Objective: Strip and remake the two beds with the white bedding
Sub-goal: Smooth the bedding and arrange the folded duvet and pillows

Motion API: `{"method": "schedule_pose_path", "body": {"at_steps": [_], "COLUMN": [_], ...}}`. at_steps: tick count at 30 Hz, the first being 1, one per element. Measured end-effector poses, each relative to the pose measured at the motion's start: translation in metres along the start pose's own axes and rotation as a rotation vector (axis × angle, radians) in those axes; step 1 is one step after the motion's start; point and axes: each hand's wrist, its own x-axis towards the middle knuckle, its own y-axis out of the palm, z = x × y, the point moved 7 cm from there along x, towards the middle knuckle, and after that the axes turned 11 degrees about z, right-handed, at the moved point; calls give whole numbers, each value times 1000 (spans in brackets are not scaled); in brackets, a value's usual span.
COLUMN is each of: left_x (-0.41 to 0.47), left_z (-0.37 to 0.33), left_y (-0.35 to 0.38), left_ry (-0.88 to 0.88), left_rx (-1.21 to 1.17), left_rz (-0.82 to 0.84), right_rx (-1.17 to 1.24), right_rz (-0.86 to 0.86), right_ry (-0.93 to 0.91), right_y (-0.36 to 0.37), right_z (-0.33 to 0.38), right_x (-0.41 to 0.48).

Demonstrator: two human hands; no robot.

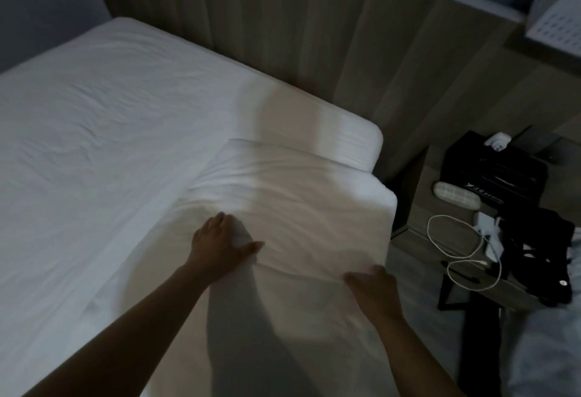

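A bed with a white fitted sheet (103,132) fills the left half of the view, its head end against a wooden wall panel. A white pillow in a white case (295,205) lies at the bed's near right corner and hangs over the mattress edge. My left hand (220,242) grips a fold of the pillowcase near the pillow's lower left. My right hand (372,286) holds the pillow's lower right edge, fingers curled on the fabric. Part of a second bed's pale bedding (547,352) shows at the bottom right.
A wooden nightstand (418,239) stands right of the bed, close to the pillow. On it lie a black box (493,173), a looped white cable (456,239) and dark clothing (534,255). A narrow strip of floor runs between the beds. A white perforated basket (559,16) sits top right.
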Motion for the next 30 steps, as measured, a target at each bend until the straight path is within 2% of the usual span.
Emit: {"method": "schedule_pose_path", "body": {"at_steps": [8, 14, 18, 21, 30], "left_x": [-36, -66, -90, -104, -154], "left_z": [-29, -47, -69, -90, -170], "left_y": [12, 25, 36, 59, 105], "left_ry": [-72, -201, -298, -402, -517], "left_rx": [-8, -36, -67, -123, -343], "left_rz": [-65, -93, -182, -132, -244], "right_rx": [-187, -364, -473, -509, -624], "right_rz": [161, 214, 335, 417, 505], "right_ry": [-223, -346, -441, -491, -646], "right_y": [-4, -27, -39, -56, -106], "right_z": [7, 13, 22, 18, 11], "right_x": [2, 22, 31, 41, 43]}}
